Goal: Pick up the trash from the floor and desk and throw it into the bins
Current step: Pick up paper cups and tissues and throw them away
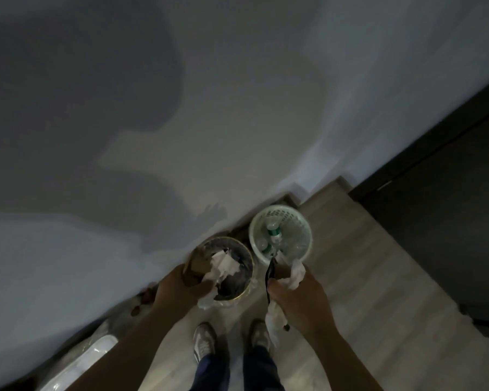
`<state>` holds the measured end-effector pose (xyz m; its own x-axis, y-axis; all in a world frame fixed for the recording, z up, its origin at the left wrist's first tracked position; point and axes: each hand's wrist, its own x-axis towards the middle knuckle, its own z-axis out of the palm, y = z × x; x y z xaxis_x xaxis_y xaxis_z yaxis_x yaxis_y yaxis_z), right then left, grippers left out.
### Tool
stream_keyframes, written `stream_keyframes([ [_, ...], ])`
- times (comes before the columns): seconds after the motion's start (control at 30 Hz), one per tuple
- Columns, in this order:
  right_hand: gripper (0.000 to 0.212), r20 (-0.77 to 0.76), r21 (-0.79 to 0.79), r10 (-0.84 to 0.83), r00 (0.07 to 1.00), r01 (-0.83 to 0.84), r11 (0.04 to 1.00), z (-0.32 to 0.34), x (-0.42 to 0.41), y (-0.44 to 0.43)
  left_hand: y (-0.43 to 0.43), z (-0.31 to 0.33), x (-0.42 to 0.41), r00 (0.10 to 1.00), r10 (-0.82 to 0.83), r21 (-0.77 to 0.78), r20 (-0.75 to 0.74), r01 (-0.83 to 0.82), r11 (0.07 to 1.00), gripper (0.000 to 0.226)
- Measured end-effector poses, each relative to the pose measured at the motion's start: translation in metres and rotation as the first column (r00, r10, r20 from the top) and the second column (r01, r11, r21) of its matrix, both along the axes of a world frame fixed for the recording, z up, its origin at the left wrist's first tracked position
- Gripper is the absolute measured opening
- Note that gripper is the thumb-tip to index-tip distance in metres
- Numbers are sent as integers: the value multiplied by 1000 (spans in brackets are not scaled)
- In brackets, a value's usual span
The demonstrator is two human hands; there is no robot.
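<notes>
Two shoes (203, 341) stand on the wood floor (350, 263). The left hand (181, 289) grips brown cardboard (196, 266) over the dark bin (239, 297). The right hand (297, 294) clutches crumpled tissue (297, 273) and a thin black utensil (270, 273) at the rim of the white basket (253, 224) of bottles (273, 231), by the wall (237, 108).

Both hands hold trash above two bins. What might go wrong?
The right hand grips crumpled white tissue and a black plastic utensil together at the rim of the white mesh basket, so one may drop outside. The dark gold-rimmed bin looks piled with paper, so the brown cardboard piece in the left hand may slide off.
</notes>
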<state>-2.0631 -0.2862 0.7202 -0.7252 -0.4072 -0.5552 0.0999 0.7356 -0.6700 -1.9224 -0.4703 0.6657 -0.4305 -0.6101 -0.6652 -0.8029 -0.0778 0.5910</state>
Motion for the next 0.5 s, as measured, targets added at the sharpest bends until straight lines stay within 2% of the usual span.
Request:
stream_keyframes([
  [0.2,28,99,34,61,993,-64,997,-82,-33,-9,-1,-87,-34,995,67,13,72,-68,998,27],
  [0.33,36,108,98,99,989,-110,989,-140,-53,-8,3,-151,-48,991,92,37,102,-96,995,25],
  [0.43,34,102,117,119,988,-131,985,-179,-64,-2,6,-198,-60,992,33,17,120,-36,999,46],
  [0.5,33,95,119,140,986,-150,981,-204,-70,4,7,-225,-72,990,-6,6,140,5,1000,51],
])
